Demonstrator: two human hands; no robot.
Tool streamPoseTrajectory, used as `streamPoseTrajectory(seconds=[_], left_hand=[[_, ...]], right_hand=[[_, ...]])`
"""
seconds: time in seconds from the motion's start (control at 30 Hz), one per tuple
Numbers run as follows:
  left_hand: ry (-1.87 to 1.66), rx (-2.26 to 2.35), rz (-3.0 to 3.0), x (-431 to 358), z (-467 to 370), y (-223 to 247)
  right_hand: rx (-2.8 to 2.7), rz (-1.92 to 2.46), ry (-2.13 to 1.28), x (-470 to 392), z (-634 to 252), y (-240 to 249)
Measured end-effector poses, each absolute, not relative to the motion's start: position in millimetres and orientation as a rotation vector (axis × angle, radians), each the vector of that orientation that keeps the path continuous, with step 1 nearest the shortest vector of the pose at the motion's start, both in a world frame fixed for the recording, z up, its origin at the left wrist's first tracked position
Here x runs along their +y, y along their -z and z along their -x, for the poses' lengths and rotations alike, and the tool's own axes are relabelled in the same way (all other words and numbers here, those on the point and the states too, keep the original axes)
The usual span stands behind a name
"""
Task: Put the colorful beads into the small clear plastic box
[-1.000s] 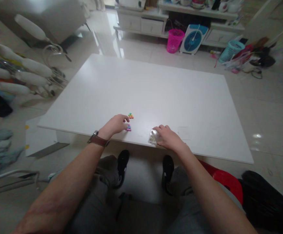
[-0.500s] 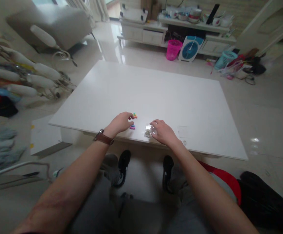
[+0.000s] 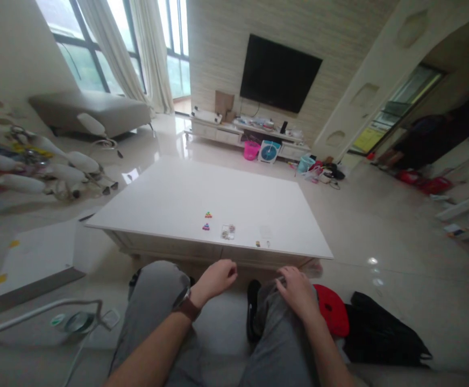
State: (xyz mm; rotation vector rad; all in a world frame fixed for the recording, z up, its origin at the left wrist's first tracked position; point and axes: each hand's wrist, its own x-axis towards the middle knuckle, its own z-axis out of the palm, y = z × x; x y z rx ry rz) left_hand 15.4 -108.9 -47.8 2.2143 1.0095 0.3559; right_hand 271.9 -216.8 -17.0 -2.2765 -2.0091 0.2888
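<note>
My left hand (image 3: 219, 278), with a watch on a brown strap (image 3: 188, 306), hangs above the floor in front of the table, its fingers curled in a loose fist. Nothing shows in it. On my right knee rests my right hand (image 3: 297, 288), fingers stretched out and apart. Both hands are away from the white table (image 3: 226, 191). Near its front edge lie a green, yellow and red triangle of small pieces (image 3: 208, 215) and a blue and purple triangle (image 3: 206, 227). A clear box (image 3: 228, 232) holds small round things. A flat clear square (image 3: 265, 231) lies to the right.
Two tiny objects, one dark and yellow (image 3: 257, 244) and one pale (image 3: 268, 244), lie by the front edge. A red stool (image 3: 332, 310) and a black bag (image 3: 383, 333) are at my right. A white panel (image 3: 36, 258) lies on the floor at left.
Both hands have drawn back from the tabletop, the left from the coloured pieces, the right from the clear box. My view has tilted up, bringing the television and windows into sight.
</note>
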Motion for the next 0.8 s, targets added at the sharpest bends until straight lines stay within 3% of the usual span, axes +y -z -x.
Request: streamPoseTrajectory(seconds=[0.17, 0.3, 0.57, 0.7, 0.8], left_hand=[[-0.186, 1.057, -2.121, -189, 19, 67], [-0.177, 0.992, -2.122, -229, 16, 56], [-0.379, 0.877, -2.095, -290, 40, 14], [-0.492, 1.168, -2.278, -296, 72, 34], [-0.408, 1.262, -2.358, -297, 85, 58]], right_hand=[[-1.748, 2.322, -0.172, -334, -314, 54], [-1.686, 2.383, -0.131, -364, -284, 60], [-1.735, 2.537, 0.042, -349, -239, 21], [-1.829, 2.413, -0.021, -325, -252, -4], [-1.856, 2.183, -0.307, -302, -245, -43]])
